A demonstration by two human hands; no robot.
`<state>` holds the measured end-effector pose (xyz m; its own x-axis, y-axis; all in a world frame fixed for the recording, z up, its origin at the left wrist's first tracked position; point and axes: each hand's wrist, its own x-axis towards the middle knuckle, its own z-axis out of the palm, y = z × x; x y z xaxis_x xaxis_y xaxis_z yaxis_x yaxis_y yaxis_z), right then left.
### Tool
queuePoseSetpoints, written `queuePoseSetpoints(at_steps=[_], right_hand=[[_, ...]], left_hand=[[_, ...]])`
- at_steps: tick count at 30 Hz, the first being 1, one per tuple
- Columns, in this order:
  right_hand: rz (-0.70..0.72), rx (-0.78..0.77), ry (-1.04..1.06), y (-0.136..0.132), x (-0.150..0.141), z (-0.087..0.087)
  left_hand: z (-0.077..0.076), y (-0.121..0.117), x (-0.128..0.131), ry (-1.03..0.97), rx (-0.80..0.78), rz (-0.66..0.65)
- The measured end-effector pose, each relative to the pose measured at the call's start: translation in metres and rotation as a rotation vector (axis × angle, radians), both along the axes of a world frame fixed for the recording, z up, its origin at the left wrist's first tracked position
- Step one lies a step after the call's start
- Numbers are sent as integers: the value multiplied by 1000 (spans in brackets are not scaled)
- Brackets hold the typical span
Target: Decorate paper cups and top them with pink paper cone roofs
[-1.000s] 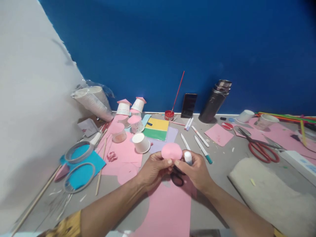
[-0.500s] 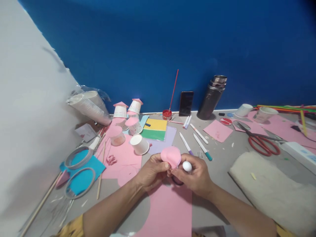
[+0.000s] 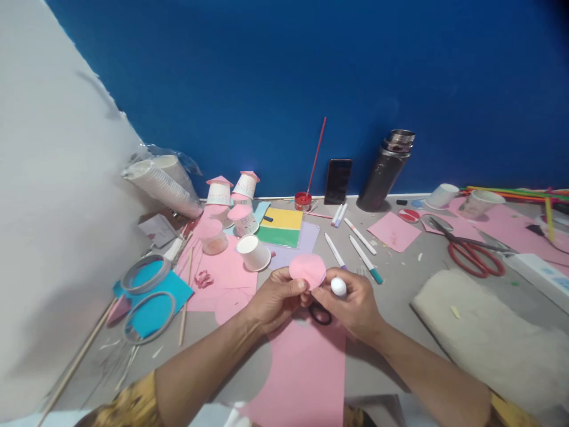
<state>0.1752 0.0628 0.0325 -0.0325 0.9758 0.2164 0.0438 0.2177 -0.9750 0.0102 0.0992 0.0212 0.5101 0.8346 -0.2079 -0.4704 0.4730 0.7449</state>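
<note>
A small round piece of pink paper (image 3: 307, 270) is held up between both hands over the table. My left hand (image 3: 279, 301) pinches its lower left edge, thumb on the front. My right hand (image 3: 353, 303) grips its lower right edge and also has a white rounded-end stick, perhaps a glue stick or marker (image 3: 338, 287), tucked in the fingers. Just below the hands shows a dark ring-shaped handle (image 3: 320, 314). Under them lies a large pink sheet (image 3: 306, 373) with a curved cut edge. A white paper cup (image 3: 252, 252) rests on its side to the left.
Several cups with pink paper tops (image 3: 219, 191) stand at the back left. Markers (image 3: 365, 259) lie beyond my hands. Red-handled scissors (image 3: 475, 256), a dark flask (image 3: 386, 172) and a pale cloth (image 3: 484, 332) are rightward. Tape-like rings (image 3: 150, 318) sit on blue paper leftward.
The pink circle has flattened out and turned to face me more. Both hands keep their hold. The whole view has shifted slightly, and more of the dark ring shows.
</note>
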Motion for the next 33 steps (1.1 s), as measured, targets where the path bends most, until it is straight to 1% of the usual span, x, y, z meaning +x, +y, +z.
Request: queuePoseSetpoints(at_steps=[5, 9, 14, 17, 20, 22, 26, 30, 33], right_hand=[[-49, 64, -40, 0, 1, -2], [-28, 86, -22, 2, 2, 0], [1, -80, 82, 4, 2, 4], [65, -189, 186, 6, 2, 4], [87, -218, 237, 8, 4, 2], [66, -209, 221, 10, 5, -1], [-27, -234, 186, 13, 6, -11], [-72, -222, 129, 14, 5, -17], [-111, -218, 123, 15, 5, -17]], left_hand=[[1, -1, 2, 1, 2, -10], [1, -1, 3, -3, -12, -14], [1, -1, 4, -9, -13, 27], [1, 0, 4, -19, -29, 56], [1, 0, 4, -16, -34, 84], [1, 0, 4, -2, -31, 106], [0, -1, 6, 35, -22, 129], [-3, -2, 5, 25, -15, 97], [-5, -1, 4, 18, -7, 68]])
